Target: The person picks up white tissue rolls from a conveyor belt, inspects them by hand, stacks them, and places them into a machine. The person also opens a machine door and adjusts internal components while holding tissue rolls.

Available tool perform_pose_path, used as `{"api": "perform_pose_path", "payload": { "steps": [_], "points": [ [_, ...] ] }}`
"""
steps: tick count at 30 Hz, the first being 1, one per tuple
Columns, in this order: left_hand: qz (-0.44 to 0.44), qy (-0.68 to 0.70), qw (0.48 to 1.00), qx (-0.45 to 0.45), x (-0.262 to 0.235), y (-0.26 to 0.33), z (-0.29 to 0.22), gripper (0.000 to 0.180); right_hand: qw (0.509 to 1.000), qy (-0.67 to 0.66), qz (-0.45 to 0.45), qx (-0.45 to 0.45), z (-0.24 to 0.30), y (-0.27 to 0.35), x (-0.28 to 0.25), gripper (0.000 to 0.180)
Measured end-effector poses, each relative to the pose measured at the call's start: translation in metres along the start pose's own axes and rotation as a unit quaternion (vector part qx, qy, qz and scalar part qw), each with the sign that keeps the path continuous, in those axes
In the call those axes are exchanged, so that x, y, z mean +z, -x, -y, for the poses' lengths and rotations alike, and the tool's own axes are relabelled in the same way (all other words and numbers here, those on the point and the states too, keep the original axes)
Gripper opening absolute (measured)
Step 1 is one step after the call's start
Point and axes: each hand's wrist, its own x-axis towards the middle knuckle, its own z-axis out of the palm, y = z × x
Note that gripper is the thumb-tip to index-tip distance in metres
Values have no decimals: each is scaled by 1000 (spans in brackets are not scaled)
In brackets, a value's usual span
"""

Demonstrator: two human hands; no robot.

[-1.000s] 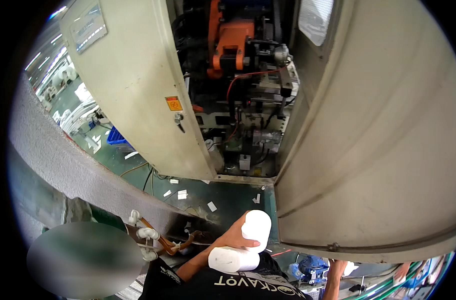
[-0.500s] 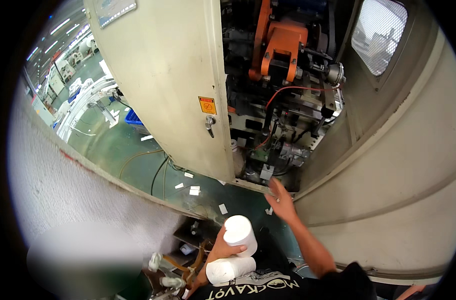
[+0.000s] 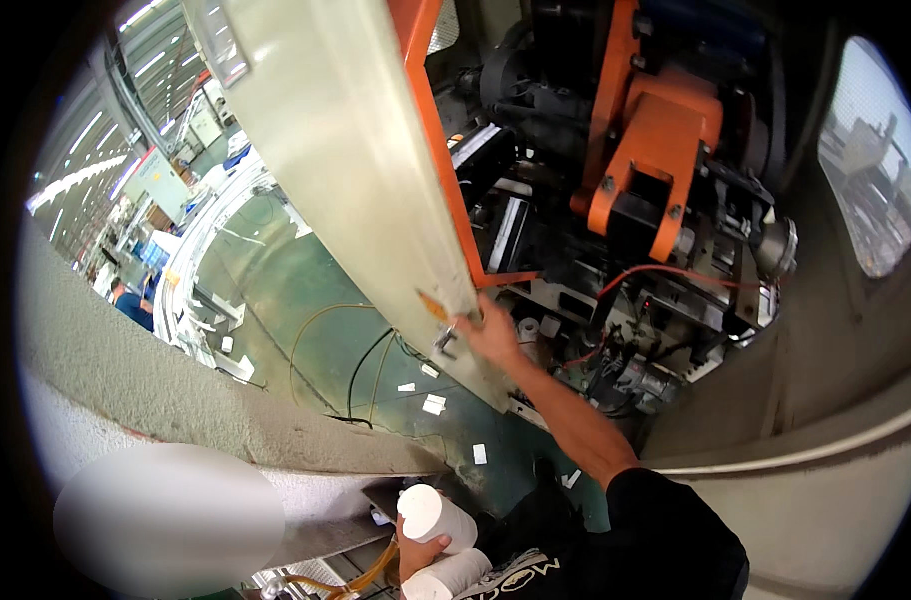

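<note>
My left hand (image 3: 414, 556) is wrapped round a white roll (image 3: 441, 518), which looks like a tissue roll, held close to my body at the lower edge. A second white roll (image 3: 450, 577) lies just below it against my shirt; that hand partly hides how it is supported. My right arm reaches forward to the cream cabinet door (image 3: 376, 180). At the door's free edge, my right hand (image 3: 491, 332) is closed on it, with the fingers beside the metal handle (image 3: 445, 340). The door stands open, seen nearly edge-on.
Orange brackets (image 3: 666, 150), a red hose (image 3: 676, 270) and dark machinery fill the cabinet. Cables (image 3: 356, 365) and several white paper scraps (image 3: 480, 454) lie on the green floor. A pale wall (image 3: 226, 420) runs along the left. Far left, a person (image 3: 133, 305) is near a curved conveyor.
My right hand has moved from in front of the cabinet's lower opening to the door's edge. The door has swung further open. My view has shifted; the left hand still holds the roll.
</note>
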Motion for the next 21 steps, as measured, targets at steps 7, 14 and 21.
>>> {"api": "perform_pose_path", "payload": {
  "steps": [7, 14, 21],
  "points": [
    [-51, -13, 998, 27, 44, -49, 9, 95, 944, -78, 249, -203, 48, 41, 45, 25],
    [-133, -26, 989, 52, 68, -63, -7, 106, 878, -133, 375, -267, 101, 63, 141, 37],
    [-155, -14, 987, 44, 59, -97, -26, 101, 822, -183, 466, -271, 125, 61, 197, 28]
  ]
}}
